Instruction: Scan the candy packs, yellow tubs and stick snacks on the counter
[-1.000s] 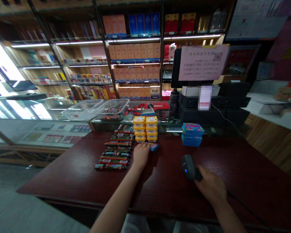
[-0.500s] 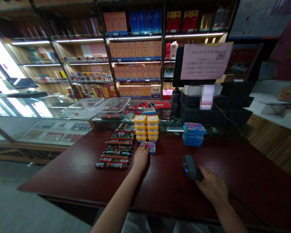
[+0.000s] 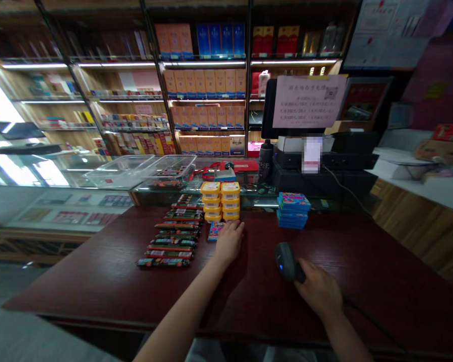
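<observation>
My left hand lies over the right part of a small blue and pink packet, its fingers stretched forward and slightly apart. Whether the palm presses on the packet is hidden. Just behind stand two stacks of yellow-lidded tubs. To the left, a column of dark, slim wrapped sticks runs up the table. My right hand is wrapped round the handle of a black barcode scanner with a blue light, its head pointing forward and left. Beyond it sits a pile of blue packets.
The dark red wooden table meets a glass counter with clear plastic bins on it. A black bottle stands beside a monitor with a pink paper sign. The scanner's cable trails right. Shelves of boxes line the back.
My left hand has shifted right across the small packet, uncovering its left side. My right hand still grips the scanner. The whole view has swung slightly, so everything appears further left.
</observation>
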{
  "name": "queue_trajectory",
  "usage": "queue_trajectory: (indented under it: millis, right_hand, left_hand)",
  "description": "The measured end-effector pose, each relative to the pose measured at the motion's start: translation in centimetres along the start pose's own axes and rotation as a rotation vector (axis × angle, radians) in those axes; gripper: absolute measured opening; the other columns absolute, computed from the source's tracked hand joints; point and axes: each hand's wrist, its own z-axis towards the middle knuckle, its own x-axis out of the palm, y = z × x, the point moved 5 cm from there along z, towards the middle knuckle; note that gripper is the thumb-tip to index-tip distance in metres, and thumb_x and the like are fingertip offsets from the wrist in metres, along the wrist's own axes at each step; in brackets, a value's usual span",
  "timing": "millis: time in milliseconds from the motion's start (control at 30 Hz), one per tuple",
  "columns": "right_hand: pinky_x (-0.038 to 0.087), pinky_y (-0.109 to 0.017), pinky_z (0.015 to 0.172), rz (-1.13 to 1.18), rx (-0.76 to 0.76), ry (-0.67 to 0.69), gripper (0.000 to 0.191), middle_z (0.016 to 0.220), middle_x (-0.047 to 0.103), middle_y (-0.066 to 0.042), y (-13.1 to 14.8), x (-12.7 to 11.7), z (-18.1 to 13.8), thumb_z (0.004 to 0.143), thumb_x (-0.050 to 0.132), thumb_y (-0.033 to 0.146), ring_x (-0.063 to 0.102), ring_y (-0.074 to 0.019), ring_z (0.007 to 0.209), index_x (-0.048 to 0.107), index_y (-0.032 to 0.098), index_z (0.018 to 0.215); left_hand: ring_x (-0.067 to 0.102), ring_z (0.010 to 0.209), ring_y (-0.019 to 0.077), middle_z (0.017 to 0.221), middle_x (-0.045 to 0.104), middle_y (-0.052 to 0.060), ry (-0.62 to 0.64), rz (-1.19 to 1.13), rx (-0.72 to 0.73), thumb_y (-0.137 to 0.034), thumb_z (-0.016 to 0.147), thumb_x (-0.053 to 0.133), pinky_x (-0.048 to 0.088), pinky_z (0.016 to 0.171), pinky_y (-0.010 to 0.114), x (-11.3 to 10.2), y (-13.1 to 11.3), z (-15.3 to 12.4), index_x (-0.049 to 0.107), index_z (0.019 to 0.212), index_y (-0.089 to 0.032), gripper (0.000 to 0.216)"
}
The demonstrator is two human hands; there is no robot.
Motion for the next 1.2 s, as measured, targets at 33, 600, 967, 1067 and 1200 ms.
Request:
queue_trajectory:
  millis: [33, 600, 967, 1067, 1200]
  right_hand:
    - [0.043, -0.029, 0.072, 0.001, -0.002, 0.003, 0.030, 0.099, 0.070, -0.004, 0.1, -0.1, 0.1, 0.079, 0.052, 0.019, 0.065, -0.0197, 0.086, 0.059, 0.023, 0.108]
    - [0.042, -0.028, 0.081, 0.017, -0.018, -0.017, 0.035, 0.101, 0.069, -0.004, 0.4, -0.2, 0.4, 0.075, 0.052, 0.015, 0.062, -0.0197, 0.094, 0.060, 0.022, 0.109]
    - [0.042, -0.027, 0.081, 0.023, -0.021, -0.025, 0.035, 0.102, 0.069, -0.005, 0.2, -0.2, 0.5, 0.074, 0.053, 0.014, 0.062, -0.0192, 0.094, 0.060, 0.022, 0.107]
    - [0.043, -0.028, 0.079, 0.021, -0.014, 0.008, 0.033, 0.101, 0.068, -0.004, 0.3, -0.2, 0.5, 0.076, 0.052, 0.016, 0.063, -0.0198, 0.093, 0.060, 0.022, 0.108]
    - [0.042, -0.028, 0.075, -0.008, 0.000, 0.035, 0.031, 0.098, 0.069, -0.003, 0.3, -0.4, 0.4, 0.077, 0.052, 0.017, 0.064, -0.0199, 0.089, 0.060, 0.023, 0.105]
  left_hand:
    - [0.046, 0.122, 0.0229, 0.131, 0.054, 0.011, 0.005, -0.025, 0.040, -0.017, 0.087, 0.046, 0.037, 0.104, 0.039, 0.0, -0.9, 0.8, 0.051, 0.128, -0.017, 0.041]
    - [0.037, 0.133, 0.0266, 0.138, 0.048, 0.015, -0.017, -0.301, 0.227, -0.007, 0.085, 0.040, 0.023, 0.111, 0.047, 2.7, -13.1, 14.6, 0.050, 0.128, -0.018, 0.045]
    - [0.049, 0.105, 0.0269, 0.101, 0.064, 0.014, -0.009, -0.133, 0.269, -0.017, 0.089, 0.041, 0.034, 0.095, 0.042, 1.2, -12.8, 14.3, 0.064, 0.100, -0.018, 0.026]
    - [0.046, 0.107, 0.0249, 0.108, 0.059, 0.011, -0.060, -0.027, 0.297, -0.021, 0.090, 0.041, 0.035, 0.093, 0.039, 0.0, -11.7, 12.6, 0.060, 0.108, -0.021, 0.027]
    - [0.046, 0.104, 0.0237, 0.109, 0.056, 0.010, -0.154, -0.079, 0.229, -0.020, 0.090, 0.040, 0.037, 0.093, 0.038, -1.3, -9.2, 9.3, 0.059, 0.116, -0.022, 0.032]
